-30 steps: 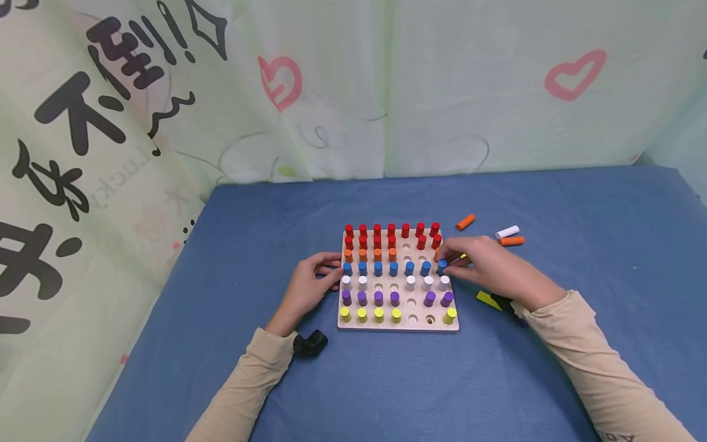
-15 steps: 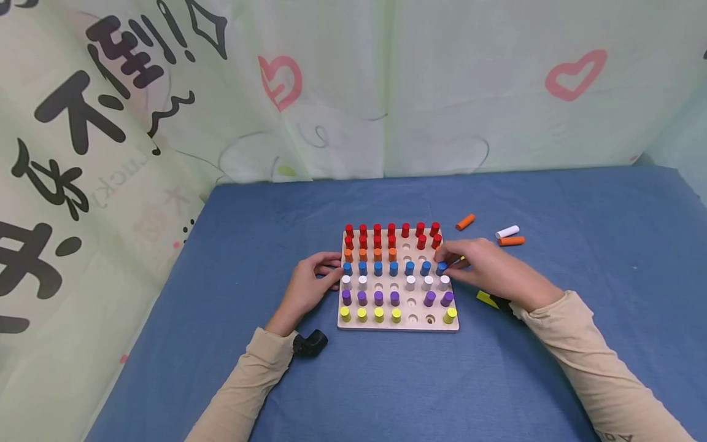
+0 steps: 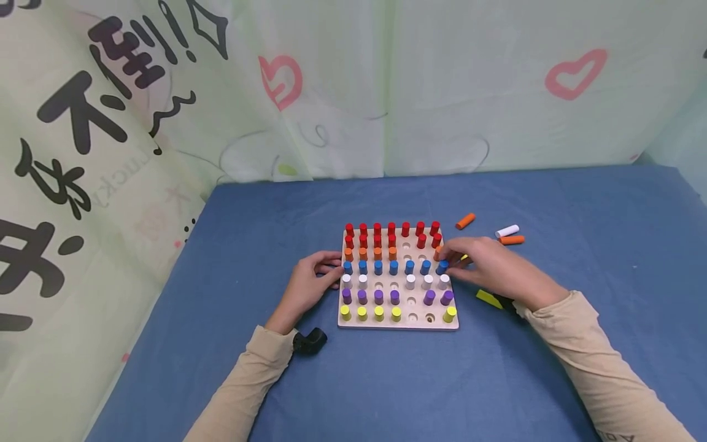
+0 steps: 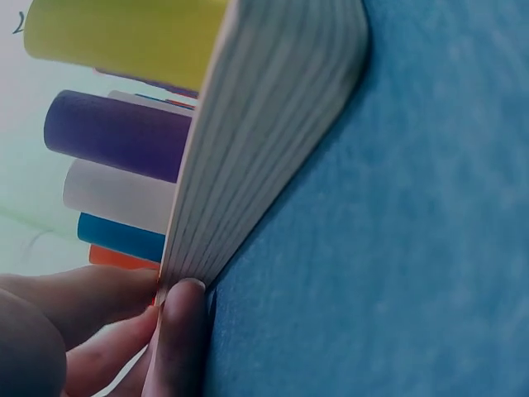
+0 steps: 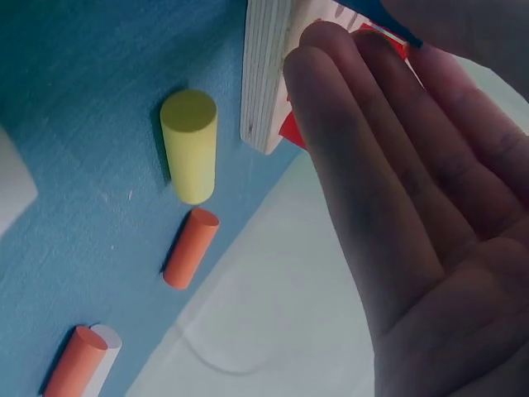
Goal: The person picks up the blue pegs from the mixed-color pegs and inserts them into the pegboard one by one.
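A wooden pegboard (image 3: 397, 326) carries rows of red, orange, blue, white, purple and yellow pegs, with several bare holes among them. At its left edge, my left hand (image 3: 313, 277) holds the board. The left wrist view shows its thumb (image 4: 180, 322) against the layered side of the board and another finger at the upper edge. My right hand (image 3: 488, 267) pinches the blue peg (image 3: 442, 267) at the right end of the blue row. In the right wrist view only a sliver of that blue peg (image 5: 384, 18) shows beside the thumb, and its lower end is hidden.
Loose on the blue cloth (image 3: 386, 387), right of the board, lie one orange peg (image 3: 466, 221), a white peg (image 3: 507, 231) beside another orange peg (image 3: 512, 240), and a yellow peg (image 3: 488, 299). Another yellow peg (image 5: 190, 149) shows near the board in the right wrist view.
The blue peg in my right hand has gone from slightly tilted to more upright, with a very small shift of the fingers. My left hand has stayed at the board's edge.
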A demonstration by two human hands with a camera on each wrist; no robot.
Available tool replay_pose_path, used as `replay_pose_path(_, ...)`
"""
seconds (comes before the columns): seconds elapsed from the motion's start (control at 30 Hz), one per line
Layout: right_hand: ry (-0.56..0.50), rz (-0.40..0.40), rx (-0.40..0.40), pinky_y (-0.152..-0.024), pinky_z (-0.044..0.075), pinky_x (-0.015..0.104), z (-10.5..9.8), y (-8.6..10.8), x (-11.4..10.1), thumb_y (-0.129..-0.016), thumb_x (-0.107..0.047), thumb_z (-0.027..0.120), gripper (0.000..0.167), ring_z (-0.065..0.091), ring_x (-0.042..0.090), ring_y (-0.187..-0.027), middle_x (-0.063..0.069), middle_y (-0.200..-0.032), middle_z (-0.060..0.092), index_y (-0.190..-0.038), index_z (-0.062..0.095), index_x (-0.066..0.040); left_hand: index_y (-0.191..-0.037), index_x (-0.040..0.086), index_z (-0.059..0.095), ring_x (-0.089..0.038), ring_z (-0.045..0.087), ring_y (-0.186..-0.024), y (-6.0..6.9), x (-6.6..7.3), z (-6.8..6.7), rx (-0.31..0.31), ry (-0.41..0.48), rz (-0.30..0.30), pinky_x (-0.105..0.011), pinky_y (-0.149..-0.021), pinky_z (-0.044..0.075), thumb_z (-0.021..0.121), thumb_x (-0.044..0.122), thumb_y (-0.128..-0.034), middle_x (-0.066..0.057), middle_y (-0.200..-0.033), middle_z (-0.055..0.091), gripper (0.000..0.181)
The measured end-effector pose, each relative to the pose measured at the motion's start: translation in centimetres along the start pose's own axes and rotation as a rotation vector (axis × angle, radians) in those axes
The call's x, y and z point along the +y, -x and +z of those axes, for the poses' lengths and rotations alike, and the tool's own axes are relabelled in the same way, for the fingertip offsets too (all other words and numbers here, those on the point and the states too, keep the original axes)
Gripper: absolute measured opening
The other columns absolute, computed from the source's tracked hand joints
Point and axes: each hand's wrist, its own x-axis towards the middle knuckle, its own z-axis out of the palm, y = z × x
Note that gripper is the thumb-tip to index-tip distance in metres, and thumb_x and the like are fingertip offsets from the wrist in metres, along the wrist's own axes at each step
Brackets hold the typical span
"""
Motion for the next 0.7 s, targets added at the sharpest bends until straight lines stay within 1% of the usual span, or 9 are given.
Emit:
replay_pose_path(0.17,0.031,0.005,0.025,-0.082,0.06,0.039,-0.3,0.3,0.1,-0.082,-0.002,0.078,0.024,0.069,0.015,-0.09,0.001,-0.099,0.07,-0.104,0.07,-0.007,-0.127,0.004,0.064,-0.018,0.067,-0.089,0.0,0.2,-0.2,-0.011,0.002,0.001,-0.028,-0.07,0.061,0.069,0.013,-0.0938,-0.012,-0.11,0.067,0.034)
replay_pose_path(0.27,0.055,0.015,0.04,-0.082,0.06,0.04,-0.5,0.6,0.1,-0.082,-0.004,0.079,0.028,0.068,0.018,-0.091,0.004,-0.101,0.07,-0.108,0.069,-0.005,-0.127,0.005,0.064,-0.019,0.067,-0.089,0.0,0.3,-0.3,-0.011,-0.001,-0.002,-0.028,-0.069,0.061,0.068,0.012,-0.094,-0.012,-0.111,0.067,0.034)
replay_pose_path(0.37,0.069,0.031,0.054,-0.084,0.059,0.043,-0.8,1.0,0.0,-0.085,-0.006,0.077,0.029,0.068,0.022,-0.094,0.007,-0.106,0.07,-0.112,0.068,-0.004,-0.127,0.006,0.064,-0.019,0.067,-0.088,0.0,0.5,-0.5,-0.006,-0.01,0.001,-0.028,-0.069,0.061,0.068,0.011,-0.0941,-0.011,-0.111,0.067,0.034)
replay_pose_path(0.53,0.085,0.068,0.082,-0.086,0.057,0.049,-1.2,1.6,-0.4,-0.089,-0.013,0.074,0.036,0.066,0.029,-0.101,0.014,-0.119,0.066,-0.122,0.063,-0.004,-0.128,0.009,0.064,-0.02,0.066,-0.088,0.3,1.1,-1.1,0.022,-0.057,0.014,-0.029,-0.073,0.061,0.068,0.014,-0.0946,-0.008,-0.112,0.067,0.034)
replay_pose_path(0.63,0.109,0.084,0.111,-0.087,0.057,0.05,-1.2,1.9,-0.6,-0.089,-0.016,0.075,0.043,0.063,0.032,-0.105,0.017,-0.125,0.062,-0.127,0.06,-0.003,-0.129,0.01,0.064,-0.02,0.065,-0.096,0.6,1.6,-1.4,0.044,-0.137,0.061,-0.032,-0.078,0.061,0.069,0.017,-0.0945,-0.007,-0.115,0.066,0.035)
replay_pose_path(0.7,0.132,0.09,0.134,-0.09,0.056,0.051,-1.1,2.0,-0.7,-0.087,-0.017,0.077,0.048,0.059,0.032,-0.111,0.017,-0.128,0.06,-0.129,0.059,-0.003,-0.13,0.01,0.063,-0.02,0.063,-0.103,0.8,1.9,-1.6,0.054,-0.195,0.118,-0.035,-0.083,0.06,0.069,0.018,-0.0943,-0.007,-0.12,0.064,0.037)
